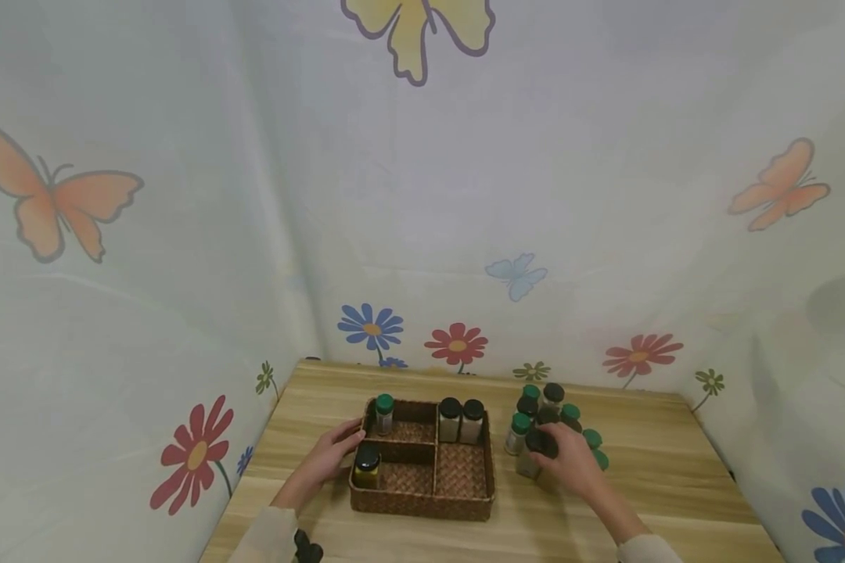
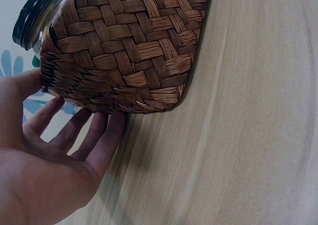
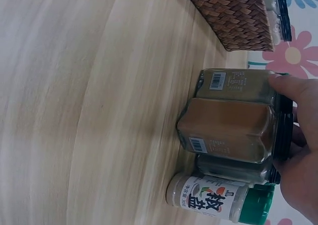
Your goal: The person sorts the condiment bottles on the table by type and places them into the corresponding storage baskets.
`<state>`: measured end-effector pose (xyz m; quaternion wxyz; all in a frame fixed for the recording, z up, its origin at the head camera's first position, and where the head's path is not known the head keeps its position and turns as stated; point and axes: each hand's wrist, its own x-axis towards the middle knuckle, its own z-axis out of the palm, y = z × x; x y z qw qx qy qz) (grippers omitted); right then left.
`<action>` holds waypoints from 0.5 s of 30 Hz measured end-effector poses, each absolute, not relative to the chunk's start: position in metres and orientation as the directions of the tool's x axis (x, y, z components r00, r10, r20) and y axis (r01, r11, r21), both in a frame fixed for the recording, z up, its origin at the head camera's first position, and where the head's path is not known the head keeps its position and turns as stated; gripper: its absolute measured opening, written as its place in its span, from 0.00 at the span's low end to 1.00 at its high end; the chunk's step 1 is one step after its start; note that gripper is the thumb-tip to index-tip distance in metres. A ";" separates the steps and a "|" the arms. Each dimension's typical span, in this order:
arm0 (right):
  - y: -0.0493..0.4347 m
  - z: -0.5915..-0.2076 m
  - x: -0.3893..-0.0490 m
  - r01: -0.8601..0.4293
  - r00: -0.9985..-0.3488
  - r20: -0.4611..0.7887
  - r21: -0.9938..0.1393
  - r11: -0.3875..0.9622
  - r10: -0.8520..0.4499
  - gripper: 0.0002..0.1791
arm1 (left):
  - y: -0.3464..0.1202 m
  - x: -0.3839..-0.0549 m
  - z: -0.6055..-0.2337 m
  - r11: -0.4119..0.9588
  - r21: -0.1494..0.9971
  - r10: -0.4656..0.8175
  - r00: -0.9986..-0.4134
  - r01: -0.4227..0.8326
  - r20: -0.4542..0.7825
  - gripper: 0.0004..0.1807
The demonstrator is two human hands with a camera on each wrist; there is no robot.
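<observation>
A brown woven basket with three compartments stands on the table. My left hand rests on its left side, fingertips against the weave and the thumb near the rim. Inside are a green-capped shaker, a black-lidded jar with yellow contents and two pale jars with black lids. To the right, my right hand grips a black-lidded spice jar of olive-brown powder by its top. Right beside that jar stand a jar of reddish-brown powder and a green-capped shaker with a white label.
Several more green-capped shakers and black-lidded jars crowd around and behind my right hand. The wooden table ends at pale curtains printed with flowers and butterflies. A small black object lies near my left sleeve.
</observation>
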<state>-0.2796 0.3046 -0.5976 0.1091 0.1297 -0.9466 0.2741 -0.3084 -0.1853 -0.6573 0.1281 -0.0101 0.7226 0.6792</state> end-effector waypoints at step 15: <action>0.303 -0.577 -0.278 -0.339 -0.933 0.303 -0.546 0.766 -0.197 0.25 | -0.184 -0.309 -0.658 0.090 0.975 0.144 -0.966 -0.203 -0.214 0.32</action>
